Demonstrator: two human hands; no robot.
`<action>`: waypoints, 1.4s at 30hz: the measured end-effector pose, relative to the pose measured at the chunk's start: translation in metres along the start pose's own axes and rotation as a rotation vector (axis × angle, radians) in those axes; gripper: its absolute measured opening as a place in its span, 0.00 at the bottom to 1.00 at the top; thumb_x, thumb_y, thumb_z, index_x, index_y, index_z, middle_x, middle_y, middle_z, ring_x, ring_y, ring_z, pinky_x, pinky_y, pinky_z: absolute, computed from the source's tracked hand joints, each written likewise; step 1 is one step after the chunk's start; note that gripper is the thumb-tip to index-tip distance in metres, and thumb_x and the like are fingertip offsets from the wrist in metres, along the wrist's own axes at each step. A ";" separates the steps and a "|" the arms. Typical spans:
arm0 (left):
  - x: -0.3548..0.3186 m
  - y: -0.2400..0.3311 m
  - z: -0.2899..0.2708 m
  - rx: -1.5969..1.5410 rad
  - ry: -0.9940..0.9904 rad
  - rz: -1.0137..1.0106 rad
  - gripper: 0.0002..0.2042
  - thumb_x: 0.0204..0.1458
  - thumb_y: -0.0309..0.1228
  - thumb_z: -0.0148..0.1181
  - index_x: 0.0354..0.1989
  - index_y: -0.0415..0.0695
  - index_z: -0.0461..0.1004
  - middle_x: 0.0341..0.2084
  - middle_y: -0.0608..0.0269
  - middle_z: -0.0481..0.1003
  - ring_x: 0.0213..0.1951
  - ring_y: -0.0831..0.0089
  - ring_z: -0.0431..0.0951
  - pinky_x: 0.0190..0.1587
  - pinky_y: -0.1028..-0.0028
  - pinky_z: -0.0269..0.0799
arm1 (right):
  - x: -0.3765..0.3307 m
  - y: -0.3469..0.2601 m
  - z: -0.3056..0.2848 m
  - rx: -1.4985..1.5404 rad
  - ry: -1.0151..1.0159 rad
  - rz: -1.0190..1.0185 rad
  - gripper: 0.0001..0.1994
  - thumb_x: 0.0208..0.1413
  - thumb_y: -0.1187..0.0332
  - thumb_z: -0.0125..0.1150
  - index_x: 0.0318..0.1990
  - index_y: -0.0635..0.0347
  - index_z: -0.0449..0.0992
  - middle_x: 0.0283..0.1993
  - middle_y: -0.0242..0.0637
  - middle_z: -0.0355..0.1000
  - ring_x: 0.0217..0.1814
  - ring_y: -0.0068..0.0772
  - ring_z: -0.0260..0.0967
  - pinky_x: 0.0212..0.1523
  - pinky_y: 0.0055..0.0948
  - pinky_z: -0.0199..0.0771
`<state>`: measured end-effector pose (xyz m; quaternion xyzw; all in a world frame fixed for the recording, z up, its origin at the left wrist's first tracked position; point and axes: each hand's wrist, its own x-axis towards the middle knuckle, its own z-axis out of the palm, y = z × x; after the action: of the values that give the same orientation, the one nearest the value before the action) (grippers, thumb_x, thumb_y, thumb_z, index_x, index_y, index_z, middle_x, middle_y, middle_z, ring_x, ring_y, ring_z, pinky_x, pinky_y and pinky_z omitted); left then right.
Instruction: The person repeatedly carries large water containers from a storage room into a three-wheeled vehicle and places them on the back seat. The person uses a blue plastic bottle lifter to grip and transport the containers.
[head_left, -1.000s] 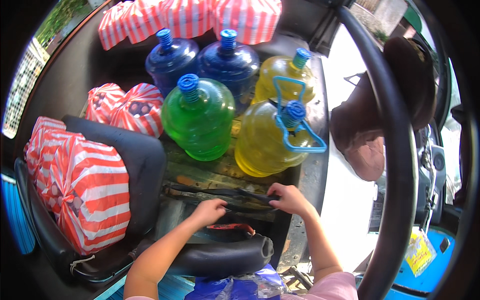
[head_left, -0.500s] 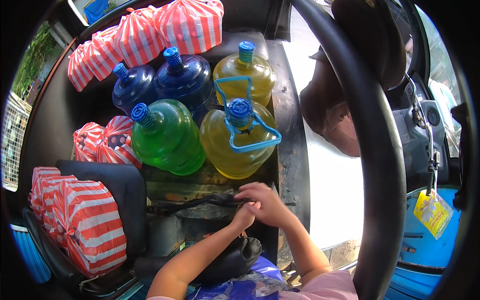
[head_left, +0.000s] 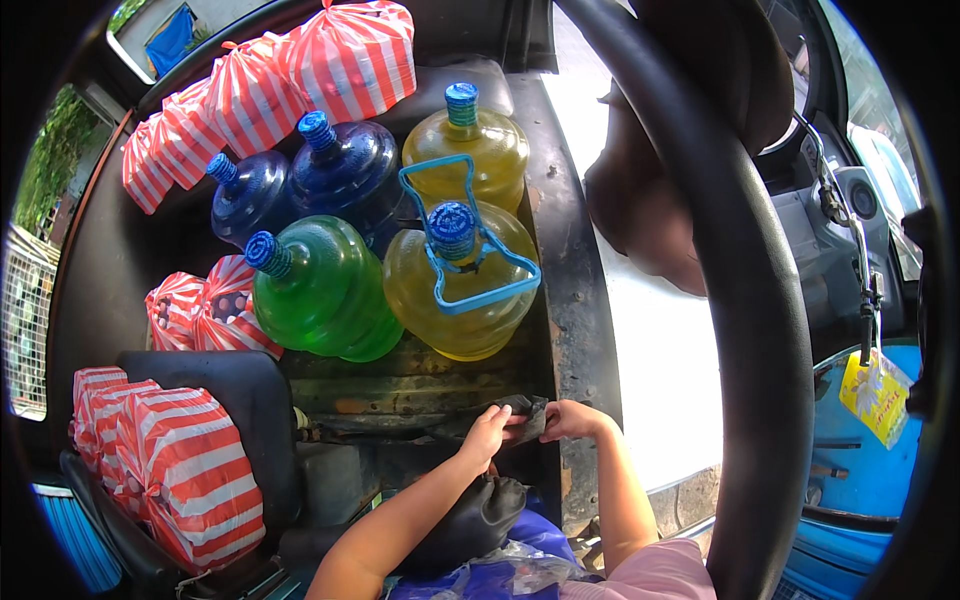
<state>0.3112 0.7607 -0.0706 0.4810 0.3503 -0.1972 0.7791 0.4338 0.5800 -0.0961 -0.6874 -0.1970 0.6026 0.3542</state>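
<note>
My left hand is closed on one part of a soft black strip, perhaps rubber or cloth. Its right end is pinched by my right hand. From there the dark band trails left across the metal floor. Just beyond my hands stands a yellow water jug with a blue cap and a light-blue carrying handle around its neck. To its left leans a green water jug. Behind them are another yellow jug and two dark blue jugs, all blue-capped.
Red-and-white striped bags line the back seat, the floor at left and the black seat. A thick black padded bar crosses the right side. Beyond it a blue panel has a yellow tag hanging before it.
My hands, previously close together with the right over the left, are now apart side by side, with the black strip spread between them. The view has shifted slightly.
</note>
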 end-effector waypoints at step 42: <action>-0.005 -0.022 -0.091 1.290 0.241 -0.035 0.09 0.49 0.30 0.54 0.35 0.44 0.78 0.35 0.53 0.79 0.42 0.54 0.78 0.46 0.58 0.73 | -0.003 0.074 -0.012 1.649 0.937 -0.361 0.09 0.51 0.65 0.63 0.39 0.52 0.74 0.29 0.32 0.76 0.30 0.28 0.74 0.30 0.30 0.72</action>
<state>0.2612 0.8306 -0.1072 0.8646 0.2545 -0.3251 0.2863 0.4336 0.5246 -0.1473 -0.3525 0.3468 0.1526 0.8557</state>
